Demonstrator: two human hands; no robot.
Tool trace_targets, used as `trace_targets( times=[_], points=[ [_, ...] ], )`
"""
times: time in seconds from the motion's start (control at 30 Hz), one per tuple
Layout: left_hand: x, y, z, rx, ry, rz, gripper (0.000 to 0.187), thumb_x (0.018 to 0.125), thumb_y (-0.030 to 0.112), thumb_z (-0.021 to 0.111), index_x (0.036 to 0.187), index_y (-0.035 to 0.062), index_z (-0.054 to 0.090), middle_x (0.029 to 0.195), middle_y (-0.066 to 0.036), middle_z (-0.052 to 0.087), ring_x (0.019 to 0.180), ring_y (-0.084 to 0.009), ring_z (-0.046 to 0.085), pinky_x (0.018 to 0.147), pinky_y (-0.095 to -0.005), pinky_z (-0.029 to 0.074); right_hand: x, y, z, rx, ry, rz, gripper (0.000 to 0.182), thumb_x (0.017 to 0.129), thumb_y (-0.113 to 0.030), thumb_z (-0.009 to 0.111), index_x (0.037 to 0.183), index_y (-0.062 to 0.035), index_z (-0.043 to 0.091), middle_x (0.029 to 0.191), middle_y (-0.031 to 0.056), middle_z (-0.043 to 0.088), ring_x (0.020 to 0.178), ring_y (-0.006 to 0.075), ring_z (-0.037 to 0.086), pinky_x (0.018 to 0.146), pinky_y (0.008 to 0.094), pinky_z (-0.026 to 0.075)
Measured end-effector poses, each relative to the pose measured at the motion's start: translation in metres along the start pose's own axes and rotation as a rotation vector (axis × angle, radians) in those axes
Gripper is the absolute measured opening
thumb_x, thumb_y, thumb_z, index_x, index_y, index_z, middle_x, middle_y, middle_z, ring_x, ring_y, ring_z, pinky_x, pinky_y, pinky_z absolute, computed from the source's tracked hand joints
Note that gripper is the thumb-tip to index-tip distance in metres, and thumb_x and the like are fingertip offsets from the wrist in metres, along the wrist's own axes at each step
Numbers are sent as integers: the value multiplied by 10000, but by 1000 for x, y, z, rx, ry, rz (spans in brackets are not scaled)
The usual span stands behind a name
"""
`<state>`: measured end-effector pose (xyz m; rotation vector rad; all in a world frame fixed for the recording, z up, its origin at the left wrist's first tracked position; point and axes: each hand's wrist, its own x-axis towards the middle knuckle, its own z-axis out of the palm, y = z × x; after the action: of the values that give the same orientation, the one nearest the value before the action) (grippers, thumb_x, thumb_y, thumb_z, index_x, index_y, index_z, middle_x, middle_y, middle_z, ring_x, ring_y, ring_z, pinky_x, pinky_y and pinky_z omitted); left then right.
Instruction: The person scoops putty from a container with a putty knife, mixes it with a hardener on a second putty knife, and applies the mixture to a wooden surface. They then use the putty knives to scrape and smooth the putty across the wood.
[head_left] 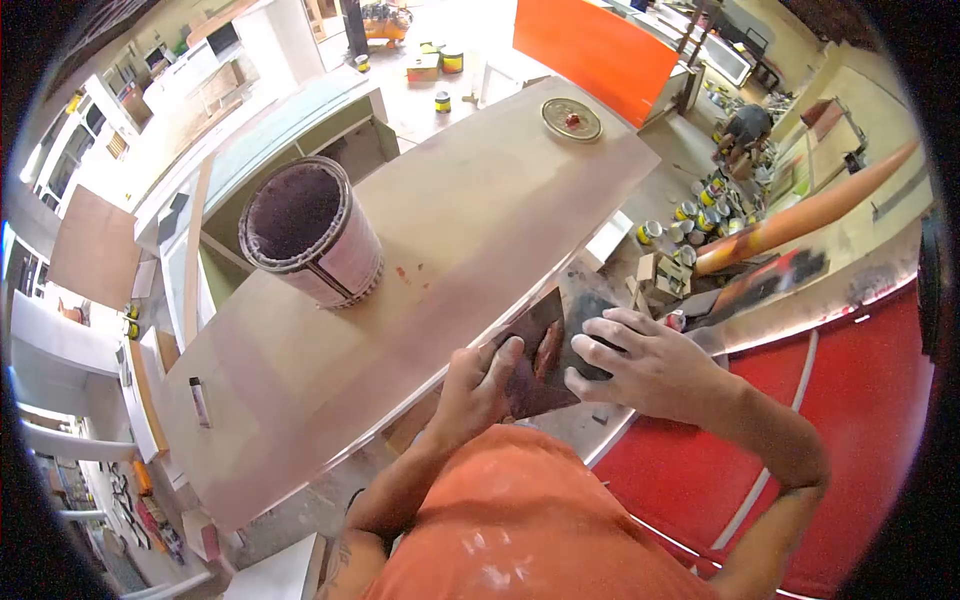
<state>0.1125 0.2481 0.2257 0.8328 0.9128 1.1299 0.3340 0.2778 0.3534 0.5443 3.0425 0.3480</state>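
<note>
My left hand (474,387) grips a dark flat plate (526,388) by its edge, thumb on top. A smear of reddish-brown paste (547,350) lies on that plate. Facing it, my right hand (655,365) curls its whitened fingers over a second dark flat piece (592,315), partly hidden beneath them. Both hands are in front of my orange shirt, at the near edge of a pale tabletop (420,235). On the tabletop stands a large open paint can (345,260), dark inside. A round can lid (571,119) with a red blob rests at the far end.
A small tube (199,402) lies at the tabletop's left end. Red panels (750,480) stand close on my right, with an orange panel (595,60) behind the far end. Several small cans (705,215) sit on the floor near a crouching person (745,130).
</note>
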Motion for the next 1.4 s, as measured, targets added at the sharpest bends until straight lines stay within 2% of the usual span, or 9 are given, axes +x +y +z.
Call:
trace_targets(
  times=[0.1,0.17,0.23,0.37,0.7,0.77,1.17,1.27,1.4],
  points=[
    [0,9,0,-6,8,50,348,991,271,501,1116,-46,573,937,-52,624,818,-108,562,711,-271,477,8,4,-10,4,-127,-22,318,796,-257,560,1106,-194,526,1113,63,497,1114,236,492,980,395,422],
    [-9,15,1,-51,24,43,393,988,281,496,1184,-56,547,1018,-76,639,855,-134,593,748,-275,491,15,-1,-6,-11,77,-29,308,796,-257,560,1096,-192,527,1111,59,500,1118,234,491,976,391,423],
    [-8,27,-6,307,9,81,322,1007,244,467,1104,-37,589,919,-50,636,837,-106,547,751,-292,477,14,-1,1,-17,20,-44,268,804,-234,557,1071,-226,560,1116,45,507,1134,227,486,1018,392,407],
    [-16,33,-4,70,31,60,331,1014,253,447,1112,-32,585,922,-56,643,831,-106,547,758,-286,475,21,1,-9,-17,84,16,275,788,-243,582,1062,-233,563,1105,45,491,1154,218,468,1021,386,405],
    [-11,40,-9,423,73,190,349,1017,268,428,1116,-29,583,806,-101,639,721,-122,556,679,-293,479,29,7,-5,5,-34,-23,297,796,-241,547,1091,-219,550,1117,77,490,1116,243,488,1017,404,401],
    [-15,37,-9,402,79,182,349,1016,267,427,1122,-27,582,796,-103,636,702,-126,555,665,-295,479,30,2,-1,35,160,-10,303,791,-237,551,1094,-215,555,1096,71,499,1112,241,496,1017,401,401],
    [-19,60,-4,387,74,154,371,1005,260,427,1033,-53,623,824,-71,650,768,-105,587,678,-279,515,28,-6,11,86,279,84,309,783,-247,566,1089,-208,565,1128,60,496,1127,248,487,1007,426,408],
    [-15,63,-5,330,90,100,355,984,261,464,1072,-52,606,887,-100,664,775,-139,616,696,-290,531,23,-12,12,134,319,172,317,746,-215,617,1061,-210,581,1117,57,492,1102,256,511,984,428,437],
    [-6,30,4,-438,109,-59,376,966,285,500,1179,-21,552,1093,-103,625,976,-167,601,889,-330,470,27,-43,24,480,622,235,417,679,-119,743,1060,-192,591,1134,76,488,1101,288,511,941,456,459]
  ],
)
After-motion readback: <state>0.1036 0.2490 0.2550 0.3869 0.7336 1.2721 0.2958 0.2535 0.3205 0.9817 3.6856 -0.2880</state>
